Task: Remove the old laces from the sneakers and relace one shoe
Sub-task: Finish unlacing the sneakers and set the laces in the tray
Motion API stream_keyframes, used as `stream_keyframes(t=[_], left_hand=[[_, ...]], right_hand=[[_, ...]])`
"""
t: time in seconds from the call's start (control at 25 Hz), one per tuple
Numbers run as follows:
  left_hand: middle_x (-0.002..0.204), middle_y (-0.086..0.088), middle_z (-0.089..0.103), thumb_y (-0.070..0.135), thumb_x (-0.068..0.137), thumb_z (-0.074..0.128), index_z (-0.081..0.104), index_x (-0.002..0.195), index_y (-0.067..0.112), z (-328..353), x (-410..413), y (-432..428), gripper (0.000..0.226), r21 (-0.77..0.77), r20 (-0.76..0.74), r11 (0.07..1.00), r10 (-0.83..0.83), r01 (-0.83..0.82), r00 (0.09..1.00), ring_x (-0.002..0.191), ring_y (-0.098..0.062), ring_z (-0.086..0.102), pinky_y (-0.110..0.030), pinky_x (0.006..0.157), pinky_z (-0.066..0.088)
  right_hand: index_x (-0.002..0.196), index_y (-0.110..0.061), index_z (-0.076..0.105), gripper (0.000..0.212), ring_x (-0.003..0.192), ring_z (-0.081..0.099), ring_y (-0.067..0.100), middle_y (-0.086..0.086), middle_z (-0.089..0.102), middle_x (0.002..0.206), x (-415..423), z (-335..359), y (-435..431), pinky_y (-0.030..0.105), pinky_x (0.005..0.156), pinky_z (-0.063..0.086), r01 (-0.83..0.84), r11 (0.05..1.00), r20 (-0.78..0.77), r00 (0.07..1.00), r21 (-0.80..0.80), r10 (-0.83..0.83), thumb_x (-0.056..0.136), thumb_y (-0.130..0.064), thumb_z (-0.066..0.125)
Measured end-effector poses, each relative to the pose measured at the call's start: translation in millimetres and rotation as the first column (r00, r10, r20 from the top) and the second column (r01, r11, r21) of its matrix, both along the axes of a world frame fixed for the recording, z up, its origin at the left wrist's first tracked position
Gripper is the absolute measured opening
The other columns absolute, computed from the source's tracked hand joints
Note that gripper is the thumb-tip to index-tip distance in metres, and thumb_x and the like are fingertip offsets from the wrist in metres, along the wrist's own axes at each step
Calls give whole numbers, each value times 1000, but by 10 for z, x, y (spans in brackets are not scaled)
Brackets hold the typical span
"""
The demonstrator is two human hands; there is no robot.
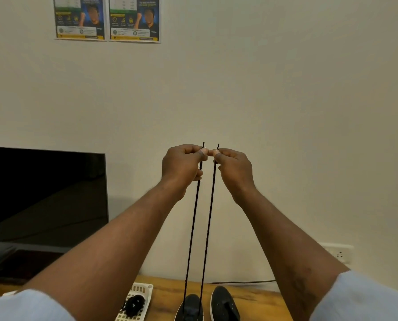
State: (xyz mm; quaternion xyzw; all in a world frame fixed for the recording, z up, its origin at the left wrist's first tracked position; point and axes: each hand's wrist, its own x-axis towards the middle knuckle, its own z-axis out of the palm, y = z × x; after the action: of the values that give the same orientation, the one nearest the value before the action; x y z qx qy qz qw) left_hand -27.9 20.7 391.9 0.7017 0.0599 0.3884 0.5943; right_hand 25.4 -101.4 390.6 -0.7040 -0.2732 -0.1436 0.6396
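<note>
Lace strands [192, 228] rise vertically from one sneaker [190, 308], tips pinched by left hand [181, 164] and right hand [234, 166].

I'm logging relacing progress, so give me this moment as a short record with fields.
left hand: raised, pinches one end of the lace
right hand: pinches the other end, level with the left
lace: black, two taut strands running down into one shoe
other shoe: beside it on the table
basket: white, left of the shoes, holds a dark bundle
</note>
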Motion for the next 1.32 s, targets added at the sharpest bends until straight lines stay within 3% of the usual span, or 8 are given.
stream_keyframes(t=[0.16, 0.44, 0.72, 0.84, 1.12, 1.24, 1.32], left_hand=[[96, 3, 78, 29, 100, 71, 80, 100, 23, 25, 18, 18, 11, -8, -3, 1000, -24, 24, 1000, 59, -12, 67, -24, 57, 56], [98, 3, 78, 29, 101, 70, 80, 102, 22, 38, 33, 45, 12, -4, -11, 1000, -18, 18, 1000, 61, -13, 67, -24, 58, 57], [97, 3, 78, 30, 101, 69, 80, 100, 22, -156, 43, 74, 13, 0, -25, 1000, -20, 20, 999, 60, -13, 67, -27, 60, 59], [93, 5, 78, 30, 101, 69, 79, 95, 23, -647, 118, 98, 13, -44, -89, 999, -24, 20, 996, 62, -14, 68, -30, 64, 62], [86, 5, 77, 31, 100, 70, 78, 88, 26, -2488, 298, 156, 15, -119, -346, 991, 9, -54, 938, 63, -14, 68, -40, 74, 65], [83, 4, 75, 29, 98, 73, 74, 95, 34, -3089, 377, 194, 6, -120, -378, 991, 15, -65, 926, 62, -12, 70, -44, 75, 65], [85, -1, 73, 24, 98, 73, 67, 102, 32, -3394, 367, 263, 11, -137, -389, 981, 74, -137, 918, 62, -14, 72, -45, 72, 65]], right_hand=[[83, -34, 78, 28, 95, 69, 16, -6, 76, 92, 31, 27, 2, 51, 96, 56, 0, 1000, 6, 1000, -9, 0, 103, -27, 61], [82, -37, 77, 27, 98, 70, 19, -7, 77, 94, 57, 17, 37, 51, 95, 58, 3, 1000, 38, 999, -25, -3, 103, -29, 60], [101, -29, 81, 24, 94, 70, 13, -10, 76, 91, 132, -188, 64, 45, 89, 59, 26, 996, 30, 999, -85, -24, 105, -34, 58], [105, -25, 81, 25, 87, 73, 12, -8, 78, 87, 220, -689, 66, 38, 84, 59, 6, 992, -36, 999, -126, -10, 106, -31, 57], [101, -25, 81, 21, 75, 73, 9, -7, 78, 81, 497, -2424, 92, 39, 85, 61, -48, 966, -309, 951, -254, -34, 105, -27, 61], [109, -24, 80, 17, 77, 74, 8, -6, 79, 81, 595, -3077, 127, 36, 82, 60, -63, 963, -378, 925, -261, -42, 104, -28, 64], [114, -23, 76, 14, 79, 75, 9, -6, 79, 82, 595, -3413, 110, 35, 81, 62, -58, 964, -413, 909, -261, -57, 103, -25, 67]])
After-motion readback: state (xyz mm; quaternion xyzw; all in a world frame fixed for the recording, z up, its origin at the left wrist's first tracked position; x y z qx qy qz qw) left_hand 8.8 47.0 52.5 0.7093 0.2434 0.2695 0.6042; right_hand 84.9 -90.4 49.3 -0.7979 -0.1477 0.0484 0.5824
